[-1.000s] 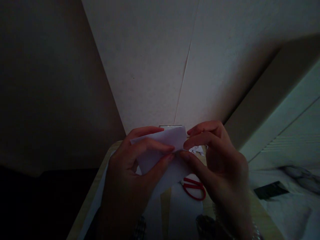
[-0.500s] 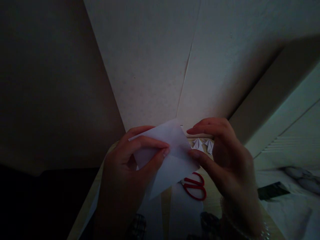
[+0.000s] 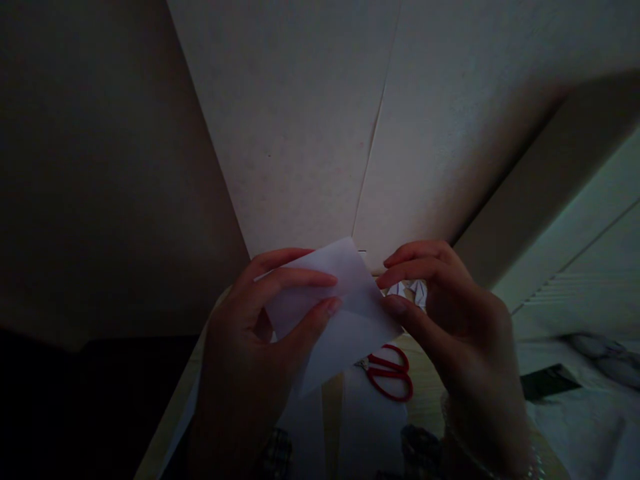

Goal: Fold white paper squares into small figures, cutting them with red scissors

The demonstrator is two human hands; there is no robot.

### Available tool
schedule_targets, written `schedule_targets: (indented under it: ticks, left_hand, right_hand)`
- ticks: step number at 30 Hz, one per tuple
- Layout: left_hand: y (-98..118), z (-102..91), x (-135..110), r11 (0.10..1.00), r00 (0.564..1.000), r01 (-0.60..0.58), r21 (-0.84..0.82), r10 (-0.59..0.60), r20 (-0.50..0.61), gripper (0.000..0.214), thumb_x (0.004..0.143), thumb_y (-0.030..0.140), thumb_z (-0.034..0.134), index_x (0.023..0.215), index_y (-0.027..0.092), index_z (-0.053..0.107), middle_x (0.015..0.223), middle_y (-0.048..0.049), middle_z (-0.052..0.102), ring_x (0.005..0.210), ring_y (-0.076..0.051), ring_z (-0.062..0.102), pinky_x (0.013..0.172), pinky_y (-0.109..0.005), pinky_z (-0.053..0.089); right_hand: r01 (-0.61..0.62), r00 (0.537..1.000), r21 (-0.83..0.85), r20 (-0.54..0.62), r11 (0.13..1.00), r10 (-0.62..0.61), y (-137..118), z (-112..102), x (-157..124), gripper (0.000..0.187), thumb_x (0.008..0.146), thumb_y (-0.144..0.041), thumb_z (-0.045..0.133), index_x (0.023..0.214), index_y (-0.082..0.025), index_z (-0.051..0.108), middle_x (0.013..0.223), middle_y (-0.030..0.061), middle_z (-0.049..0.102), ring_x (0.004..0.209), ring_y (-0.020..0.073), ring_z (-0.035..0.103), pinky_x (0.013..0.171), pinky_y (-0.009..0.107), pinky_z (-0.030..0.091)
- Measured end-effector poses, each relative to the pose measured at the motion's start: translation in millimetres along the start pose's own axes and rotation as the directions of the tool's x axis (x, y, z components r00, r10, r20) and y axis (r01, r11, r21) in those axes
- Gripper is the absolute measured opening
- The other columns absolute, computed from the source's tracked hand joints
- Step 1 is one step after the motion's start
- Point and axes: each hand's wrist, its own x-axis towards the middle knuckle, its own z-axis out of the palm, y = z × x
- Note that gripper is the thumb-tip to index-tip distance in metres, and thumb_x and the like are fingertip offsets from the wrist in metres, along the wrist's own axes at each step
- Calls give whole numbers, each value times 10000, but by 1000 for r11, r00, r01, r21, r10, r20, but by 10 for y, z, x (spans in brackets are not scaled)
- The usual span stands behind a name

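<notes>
A white sheet of paper, with a faint crease across it, is held up tilted in front of me. My left hand grips it from the left, its thumb and index finger on the front face and other fingers behind. My right hand is at the right edge, its thumb and index fingertip closed in on the paper there. Red-handled scissors lie below the sheet, their blades mostly hidden. Small folded white paper pieces show partly behind my right fingers.
More white paper lies on the light wooden table. A pale wall rises right behind it. To the right, a dark green flat item rests on a whitish cloth surface.
My right index finger has come down toward the thumb at the paper's right edge, and the hand has shifted slightly right. My left thumb and index finger have parted a little.
</notes>
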Motion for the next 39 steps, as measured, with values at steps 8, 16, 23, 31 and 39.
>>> schedule_targets:
  ticks: [8, 16, 23, 31, 39]
  left_hand:
    - [-32, -15, 12, 998, 998, -58, -18, 58, 21, 174, 720, 161, 791, 759, 331, 795, 1102, 56, 729, 1005, -172, 691, 762, -215, 594]
    - [-5, 8, -9, 998, 999, -50, 28, 49, 2, 159, 714, 186, 806, 742, 342, 790, 1163, 56, 716, 1059, -174, 681, 733, -204, 582]
    - [-8, -8, -11, 993, 997, -79, 92, 79, 3, 163, 726, 190, 801, 711, 351, 783, 1171, 61, 716, 1075, -183, 685, 721, -213, 577]
    - [-21, -15, -2, 994, 995, -90, 54, 88, 42, 170, 735, 187, 802, 702, 353, 787, 1125, 57, 719, 1042, -177, 692, 720, -224, 593]
    - [23, 7, 4, 999, 999, -33, -7, 33, 25, 186, 714, 155, 813, 672, 333, 783, 1094, 38, 729, 1023, -172, 690, 757, -238, 590]
  right_hand:
    - [-55, 998, 88, 42, 995, 52, -20, 19, 18, 97, 919, -187, 696, 864, -263, 720, 1012, -20, 611, 971, 153, 592, 949, 300, 480]
    - [-22, 1000, 54, -8, 998, 23, -64, 43, 10, 149, 932, -160, 671, 894, -276, 757, 1019, -24, 619, 946, 135, 588, 908, 291, 504]
    - [0, 999, 5, -37, 1000, 0, -85, 96, -3, 118, 918, -157, 674, 878, -255, 725, 1015, -29, 611, 960, 124, 579, 886, 277, 490]
    - [29, 999, -65, -38, 997, -32, -101, 107, 4, 126, 874, -131, 723, 871, -244, 667, 1035, -22, 593, 1017, 134, 562, 867, 265, 453]
    - [37, 999, -13, -12, 999, -38, -61, 92, 34, 193, 846, -145, 777, 843, -253, 616, 1026, -4, 601, 1019, 177, 553, 882, 306, 438]
